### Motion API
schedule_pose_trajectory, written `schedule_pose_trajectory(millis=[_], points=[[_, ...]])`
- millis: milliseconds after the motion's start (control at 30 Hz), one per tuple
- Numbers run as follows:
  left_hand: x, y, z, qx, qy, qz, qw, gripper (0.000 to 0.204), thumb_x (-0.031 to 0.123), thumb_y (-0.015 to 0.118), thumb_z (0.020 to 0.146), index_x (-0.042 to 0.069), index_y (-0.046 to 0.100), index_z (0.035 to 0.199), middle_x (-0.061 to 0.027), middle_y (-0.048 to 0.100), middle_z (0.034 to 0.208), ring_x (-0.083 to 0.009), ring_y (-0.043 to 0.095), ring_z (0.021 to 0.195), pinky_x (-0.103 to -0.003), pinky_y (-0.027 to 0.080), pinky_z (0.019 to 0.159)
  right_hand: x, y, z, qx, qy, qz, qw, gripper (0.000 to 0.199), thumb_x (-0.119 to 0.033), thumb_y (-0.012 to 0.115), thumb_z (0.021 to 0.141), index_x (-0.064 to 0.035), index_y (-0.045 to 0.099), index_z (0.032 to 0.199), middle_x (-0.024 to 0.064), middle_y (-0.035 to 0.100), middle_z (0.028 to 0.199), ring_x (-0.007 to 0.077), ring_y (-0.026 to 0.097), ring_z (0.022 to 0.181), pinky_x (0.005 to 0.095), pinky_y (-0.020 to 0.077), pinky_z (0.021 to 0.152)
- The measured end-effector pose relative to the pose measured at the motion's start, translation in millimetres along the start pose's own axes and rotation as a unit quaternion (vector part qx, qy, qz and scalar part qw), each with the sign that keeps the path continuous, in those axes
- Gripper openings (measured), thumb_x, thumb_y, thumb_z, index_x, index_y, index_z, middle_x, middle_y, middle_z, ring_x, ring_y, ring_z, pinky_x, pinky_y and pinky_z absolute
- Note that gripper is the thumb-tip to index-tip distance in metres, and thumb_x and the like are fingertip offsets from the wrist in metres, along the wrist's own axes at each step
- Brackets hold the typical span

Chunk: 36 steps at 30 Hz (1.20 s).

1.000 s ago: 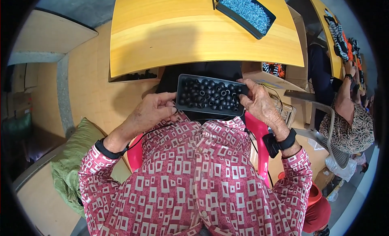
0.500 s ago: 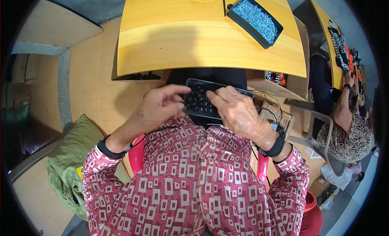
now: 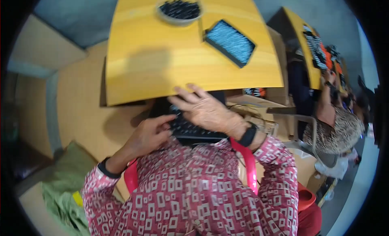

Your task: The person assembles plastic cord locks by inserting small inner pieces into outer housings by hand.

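My right hand (image 3: 206,111) is over the black tray (image 3: 204,136) on my lap, its fingers spread and reaching toward the table's near edge. Small black round pieces (image 3: 190,128) fill part of that tray, blurred by motion. At the tray's left side is my left hand (image 3: 149,134), with the index finger stretched toward the pieces and the thumb apart from it. Nothing shows in either hand. The right hand hides part of the tray.
On the yellow table (image 3: 150,45) stand a bowl (image 3: 178,20) of black pieces and a dark tray (image 3: 222,52) of small shiny bluish pieces. A green sack (image 3: 60,195) lies at left. To the right, a person (image 3: 334,128) sits by another table.
The view has shifted, so the table sits lower and the bowl shows fully. My right hand has lifted its fingers out of the pieces and stretched them toward the table edge.
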<state>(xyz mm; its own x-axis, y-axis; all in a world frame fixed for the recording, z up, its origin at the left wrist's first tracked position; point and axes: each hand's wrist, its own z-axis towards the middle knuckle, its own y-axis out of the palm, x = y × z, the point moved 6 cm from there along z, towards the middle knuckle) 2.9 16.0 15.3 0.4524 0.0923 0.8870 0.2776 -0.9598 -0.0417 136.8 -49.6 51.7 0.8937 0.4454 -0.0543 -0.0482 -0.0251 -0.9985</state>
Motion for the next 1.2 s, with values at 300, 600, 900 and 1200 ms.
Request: schedule_pose_trajectory(millis=[300,600,900,1200], points=[[-2.9,0.5,-4.2,-0.009,-0.008,-0.033,0.999,0.047,0.003,0.057,0.085,-0.006,0.047,0.13,-0.0057,0.062,0.084,-0.0103,0.063,0.072,-0.023,0.049,0.064,-4.4,3.7,-0.8,0.007,-0.011,0.006,1.0,0.018,-0.024,0.061,0.074,-0.0144,0.075,0.078,0.0063,0.049,0.136,0.0319,0.026,0.138,0.049,0.02,0.114],[2.7,4.2,-1.7,-0.02,-0.024,-0.017,0.999,0.048,0.002,0.057,0.087,-0.006,0.045,0.132,-0.0052,0.061,0.086,-0.0108,0.062,0.076,-0.023,0.05,0.068,-0.2,-2.0,-4.3,0.029,-0.046,0.02,0.998,0.021,-0.024,0.058,0.076,-0.0106,0.074,0.078,0.008,0.048,0.137,0.0335,0.028,0.137,0.0485,0.0212,0.113],[-1.6,2.9,-10.7,0.007,-0.04,-0.01,0.999,0.034,-0.001,0.056,0.086,-0.004,0.054,0.12,-0.0072,0.062,0.09,-0.013,0.065,0.078,-0.024,0.051,0.069,-2.4,-37.9,-14.2,0.15,-0.023,0.053,0.987,0.017,-0.023,0.062,0.066,-0.0082,0.068,0.071,0.0081,0.058,0.098,0.0257,0.05,0.109,0.0385,0.0351,0.094],[66.7,13.8,28.5,0.08,0.095,-0.238,0.963,0.025,0.001,0.056,0.092,-0.006,0.057,0.116,-0.0117,0.064,0.103,-0.0166,0.065,0.09,-0.025,0.053,0.082,29.6,-54.8,-43.2,0.327,0.184,0.311,0.873,0.011,-0.004,0.063,0.076,-0.0006,0.058,0.084,0.0136,0.057,0.083,0.0332,0.06,0.075,0.0385,0.0492,0.064]])
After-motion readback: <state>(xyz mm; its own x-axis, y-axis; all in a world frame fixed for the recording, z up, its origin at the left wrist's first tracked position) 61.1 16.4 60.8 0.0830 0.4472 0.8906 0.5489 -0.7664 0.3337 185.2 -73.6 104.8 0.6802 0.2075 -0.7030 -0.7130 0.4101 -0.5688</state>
